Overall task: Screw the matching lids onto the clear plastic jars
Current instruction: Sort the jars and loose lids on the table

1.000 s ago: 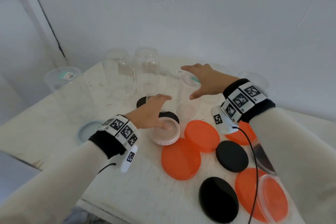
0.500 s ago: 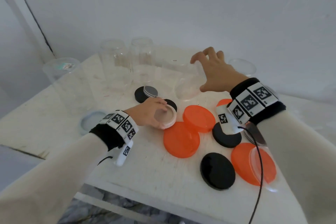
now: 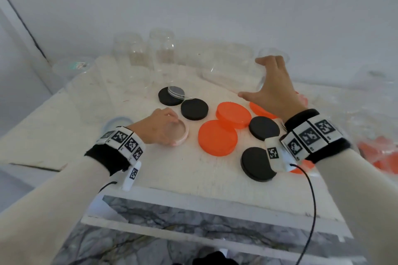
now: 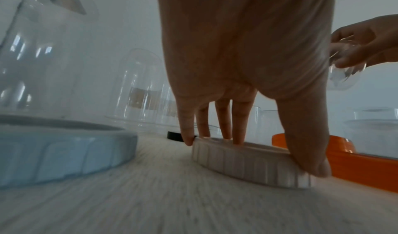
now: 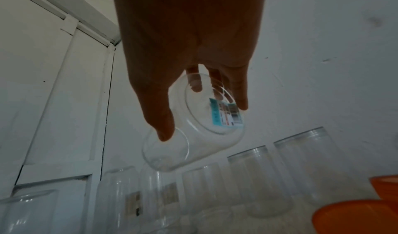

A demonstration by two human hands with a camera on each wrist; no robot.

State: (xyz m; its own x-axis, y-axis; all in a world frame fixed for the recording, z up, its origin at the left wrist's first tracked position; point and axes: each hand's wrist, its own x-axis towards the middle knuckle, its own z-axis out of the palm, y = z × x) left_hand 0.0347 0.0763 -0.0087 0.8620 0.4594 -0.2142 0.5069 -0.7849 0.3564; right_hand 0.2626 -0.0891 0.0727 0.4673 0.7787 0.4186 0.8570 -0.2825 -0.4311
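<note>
A pale pink ribbed lid (image 3: pixel 178 134) (image 4: pixel 252 164) lies open side up on the white table. My left hand (image 3: pixel 160 128) (image 4: pixel 254 145) pinches its rim between thumb and fingers. My right hand (image 3: pixel 270 84) (image 5: pixel 202 111) holds a small clear jar (image 5: pixel 193 134) (image 4: pixel 344 71) in the air above the table's back, tilted, with a blue label on its base. In the head view the jar (image 3: pixel 237 77) is faint and mostly see-through. Orange lids (image 3: pixel 217 137) and black lids (image 3: pixel 194 109) lie between my hands.
Several tall clear jars (image 3: pixel 161 54) stand upside down at the back and left, near the wall. A light blue lid (image 4: pixel 56 151) (image 3: pixel 112 122) lies left of my left hand. The table's front edge (image 3: pixel 215 198) is close, with a marbled surface below.
My right hand has lifted the small clear jar off the table and carried it right and back. My left hand has drawn the pink lid slightly left and closed on its rim.
</note>
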